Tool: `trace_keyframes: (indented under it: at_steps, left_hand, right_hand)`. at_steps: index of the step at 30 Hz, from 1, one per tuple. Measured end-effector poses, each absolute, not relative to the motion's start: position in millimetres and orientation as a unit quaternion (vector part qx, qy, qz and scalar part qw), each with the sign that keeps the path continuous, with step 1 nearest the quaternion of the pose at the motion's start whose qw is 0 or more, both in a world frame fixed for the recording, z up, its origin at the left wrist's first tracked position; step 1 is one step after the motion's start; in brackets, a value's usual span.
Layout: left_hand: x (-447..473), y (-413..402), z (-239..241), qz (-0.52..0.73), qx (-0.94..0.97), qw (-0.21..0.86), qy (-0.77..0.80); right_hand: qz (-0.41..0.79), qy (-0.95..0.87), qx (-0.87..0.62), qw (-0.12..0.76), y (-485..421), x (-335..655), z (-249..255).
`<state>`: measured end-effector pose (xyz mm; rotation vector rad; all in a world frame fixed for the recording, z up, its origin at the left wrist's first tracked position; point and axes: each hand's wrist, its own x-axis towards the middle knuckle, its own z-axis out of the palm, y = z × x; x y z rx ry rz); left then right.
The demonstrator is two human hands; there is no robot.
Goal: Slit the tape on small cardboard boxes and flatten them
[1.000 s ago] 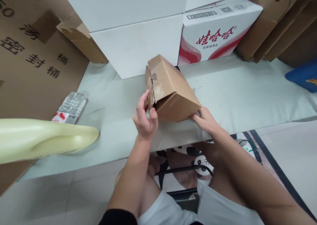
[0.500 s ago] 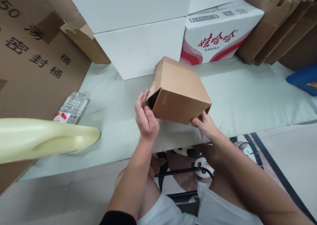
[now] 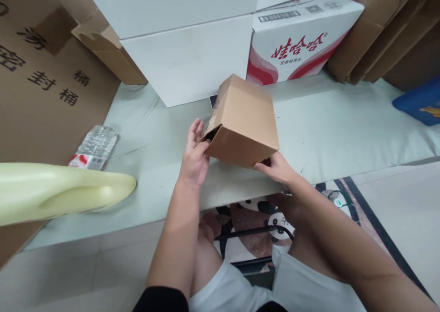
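A small brown cardboard box (image 3: 249,115) is held tilted above the pale green cloth, between my two hands. My left hand (image 3: 196,158) grips its left edge, the thumb at a dark gap where a flap stands apart. My right hand (image 3: 275,167) holds the lower right corner, thumb on the near face and the other fingers hidden beneath. Just behind the box, the corner of a small dark object (image 3: 213,101) shows on the cloth; most of it is hidden.
White boxes (image 3: 192,62) and a red-and-white carton (image 3: 292,51) stand at the back. Folded cardboard (image 3: 364,37) leans at the right near a blue object (image 3: 419,102). At left are a large carton (image 3: 41,115), a flattened plastic bottle (image 3: 94,147) and a pale yellow object (image 3: 68,190).
The cardboard box has shifted slightly left and turned, and both hands have moved with it. My left thumb now sits at the gap. A dark object's corner has come into sight behind the box.
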<state>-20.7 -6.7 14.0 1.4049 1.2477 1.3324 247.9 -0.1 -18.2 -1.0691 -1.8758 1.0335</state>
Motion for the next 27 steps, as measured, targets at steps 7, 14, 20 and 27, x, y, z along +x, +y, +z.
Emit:
trace_keyframes:
  at_steps: [7, 14, 20, 27]
  left_hand:
    - [1, -8, 31, 0.648, 0.333, 0.488, 0.481]
    - [-7, -13, 39, 0.73, 0.414, 0.237, 0.49]
    - [-20, -23, 44, 0.665, 0.504, 0.017, 0.55]
    - [-17, -22, 34, 0.594, 0.617, -0.062, 0.513]
  right_hand:
    - [0.26, -0.805, -0.43, 0.316, 7, 257, -19]
    - [0.102, -0.771, -0.582, 0.236, 22, 258, -25]
    - [0.105, -0.688, -0.688, 0.205, 20, 269, -14]
    - [0.328, -0.587, -0.592, 0.445, -2, 266, 26]
